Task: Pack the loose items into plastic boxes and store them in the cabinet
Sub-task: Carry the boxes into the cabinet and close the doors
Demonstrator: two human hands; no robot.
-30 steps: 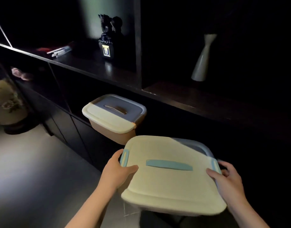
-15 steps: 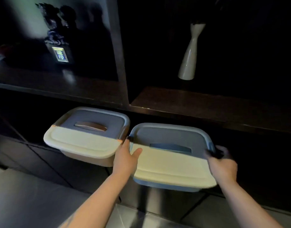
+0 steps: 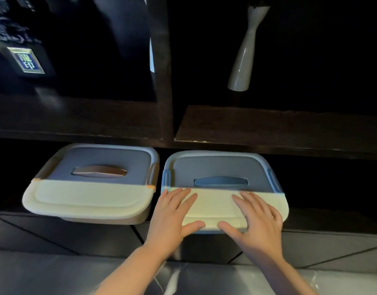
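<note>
Both hands (image 3: 215, 218) flat on blue-handled box (image 3: 223, 167), seemingly pressing

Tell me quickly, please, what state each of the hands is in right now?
Left hand: open, fingers flat on the lid of the blue-handled box.
Right hand: open, fingers flat on the same lid.
</note>
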